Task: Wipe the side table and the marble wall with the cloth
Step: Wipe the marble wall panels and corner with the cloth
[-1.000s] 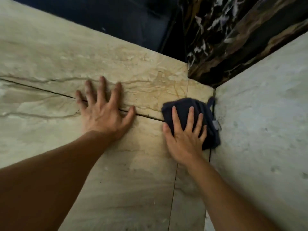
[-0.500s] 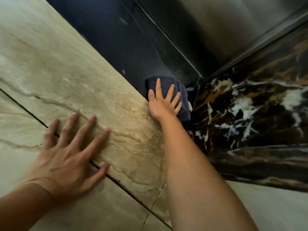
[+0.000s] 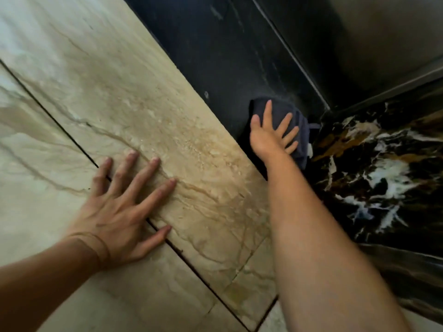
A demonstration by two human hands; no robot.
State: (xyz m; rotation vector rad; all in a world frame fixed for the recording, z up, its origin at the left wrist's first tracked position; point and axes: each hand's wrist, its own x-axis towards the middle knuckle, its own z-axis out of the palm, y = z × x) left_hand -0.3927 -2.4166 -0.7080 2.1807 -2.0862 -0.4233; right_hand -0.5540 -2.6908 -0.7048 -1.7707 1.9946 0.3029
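The right hand (image 3: 271, 135) lies spread over the dark cloth (image 3: 302, 142), hiding most of it; only its upper and right margins show, and its outline melts into the black panel (image 3: 215, 58) behind. Whether the palm presses flat cannot be told. Both forearms are cut off by the lower edge of the frame. The beige marble wall (image 3: 119, 104) runs out past the left and top edges. The left hand (image 3: 117, 212) covers part of the dark joint line. The upper right corner is murky.

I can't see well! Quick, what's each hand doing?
Left hand: open, flat on beige marble.
Right hand: open, pressing the dark cloth.
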